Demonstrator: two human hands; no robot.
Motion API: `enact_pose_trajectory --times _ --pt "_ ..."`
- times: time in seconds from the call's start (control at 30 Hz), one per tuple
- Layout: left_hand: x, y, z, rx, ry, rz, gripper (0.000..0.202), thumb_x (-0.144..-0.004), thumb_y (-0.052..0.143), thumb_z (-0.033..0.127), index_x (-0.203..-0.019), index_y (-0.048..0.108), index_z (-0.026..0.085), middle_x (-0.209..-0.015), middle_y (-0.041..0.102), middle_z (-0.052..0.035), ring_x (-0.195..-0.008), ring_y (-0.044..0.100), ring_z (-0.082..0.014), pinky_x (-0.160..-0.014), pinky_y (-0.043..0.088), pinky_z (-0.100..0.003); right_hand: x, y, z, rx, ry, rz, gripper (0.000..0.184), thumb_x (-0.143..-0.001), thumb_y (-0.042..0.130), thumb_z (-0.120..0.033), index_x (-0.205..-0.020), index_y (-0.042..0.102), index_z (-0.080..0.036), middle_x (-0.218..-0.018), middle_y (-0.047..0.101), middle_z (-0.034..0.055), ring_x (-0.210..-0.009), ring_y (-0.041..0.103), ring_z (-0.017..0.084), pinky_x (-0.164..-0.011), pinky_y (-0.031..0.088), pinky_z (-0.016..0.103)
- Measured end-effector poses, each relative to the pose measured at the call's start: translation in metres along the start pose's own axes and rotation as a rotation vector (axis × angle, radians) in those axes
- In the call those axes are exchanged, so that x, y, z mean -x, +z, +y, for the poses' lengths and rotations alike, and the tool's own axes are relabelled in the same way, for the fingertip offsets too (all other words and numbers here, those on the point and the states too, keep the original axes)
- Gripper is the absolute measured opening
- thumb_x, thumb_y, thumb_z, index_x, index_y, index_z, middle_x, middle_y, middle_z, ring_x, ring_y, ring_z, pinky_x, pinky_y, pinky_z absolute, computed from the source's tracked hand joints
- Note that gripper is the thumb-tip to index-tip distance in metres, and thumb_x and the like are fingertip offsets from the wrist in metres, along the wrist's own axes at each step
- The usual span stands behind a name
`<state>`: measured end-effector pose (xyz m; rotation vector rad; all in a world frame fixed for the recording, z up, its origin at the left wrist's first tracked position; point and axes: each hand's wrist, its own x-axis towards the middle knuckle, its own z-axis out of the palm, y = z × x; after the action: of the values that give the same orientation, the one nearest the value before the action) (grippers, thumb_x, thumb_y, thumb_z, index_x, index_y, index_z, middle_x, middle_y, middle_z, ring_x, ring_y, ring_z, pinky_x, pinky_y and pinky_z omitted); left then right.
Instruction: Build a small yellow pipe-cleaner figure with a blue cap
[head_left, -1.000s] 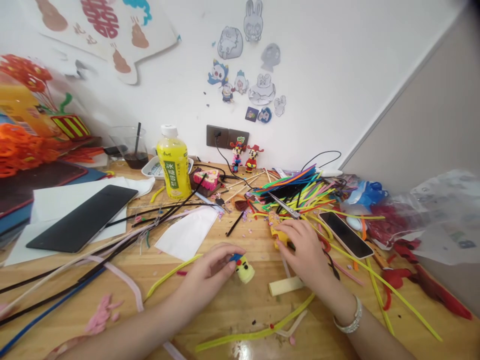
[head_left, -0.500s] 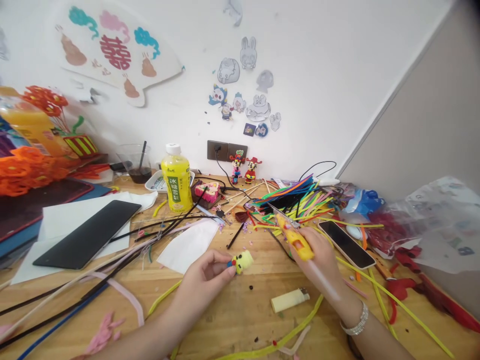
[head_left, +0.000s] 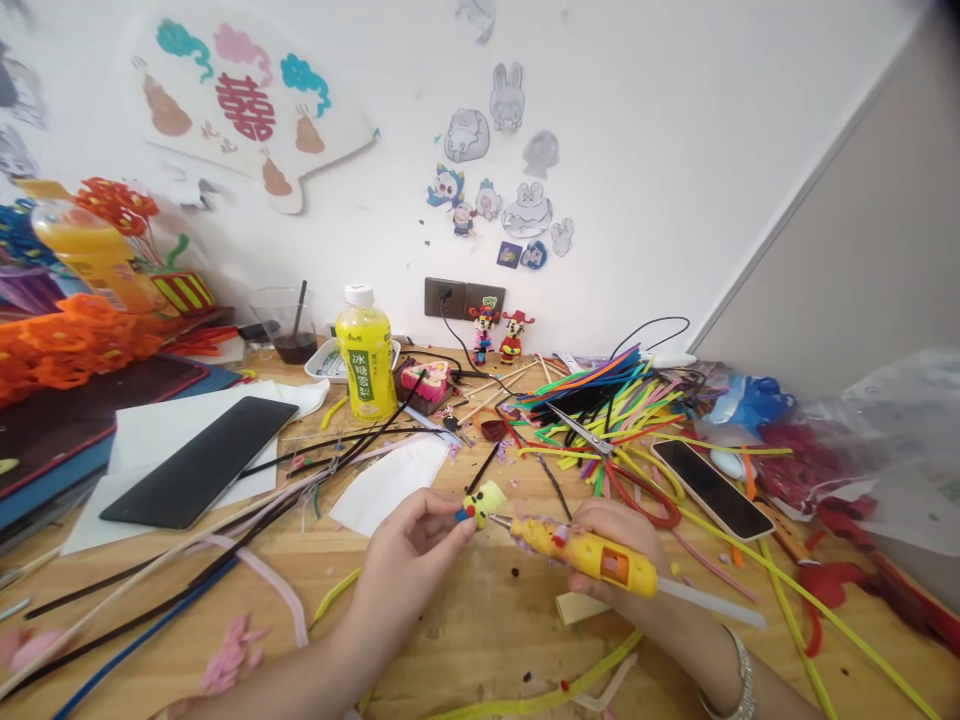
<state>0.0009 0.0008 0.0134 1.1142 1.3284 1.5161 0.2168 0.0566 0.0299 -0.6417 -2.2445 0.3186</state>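
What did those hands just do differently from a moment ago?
The right hand lifted the yellow hot glue gun off the table and swung it level, nozzle pointing left at the small yellow craft figure held in the left hand. The scissors and yellow drink bottle stayed put.

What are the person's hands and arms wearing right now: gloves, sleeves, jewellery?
The left hand and right hand are bare, without gloves, and no sleeves show on the forearms. The right wrist wears a silver bracelet; the left wrist shows none.
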Motion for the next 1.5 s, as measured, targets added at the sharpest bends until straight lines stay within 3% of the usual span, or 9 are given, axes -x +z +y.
enact_pose_trajectory --times 0.8,1.5 --pt "0.0009 0.0025 -0.0002 0.07 0.001 -0.029 0.015 -0.062 0.069 0.024 -0.068 0.057 0.018 -0.07 0.063 0.0023 -0.068 0.063 -0.0138 -0.066 0.051 -0.024 0.0016 -0.0001 -0.0009 0.112 0.129 -0.019 0.059 -0.076 0.033 -0.072 -0.054 0.05 -0.02 -0.05 0.048 0.0009 -0.045 0.044 0.014 -0.041 0.031 0.026" --pt "0.0017 0.0025 -0.0001 0.096 -0.056 -0.034 0.016 -0.06 0.07 0.023 -0.068 0.056 0.018 -0.069 0.064 0.0024 -0.067 0.063 -0.0135 -0.065 0.049 -0.023 0.0025 0.0017 0.0014 0.176 0.063 -0.001 0.056 -0.078 0.03 -0.07 -0.053 0.044 -0.023 -0.048 0.043 -0.0013 -0.042 0.041 0.013 -0.041 0.029 0.028"
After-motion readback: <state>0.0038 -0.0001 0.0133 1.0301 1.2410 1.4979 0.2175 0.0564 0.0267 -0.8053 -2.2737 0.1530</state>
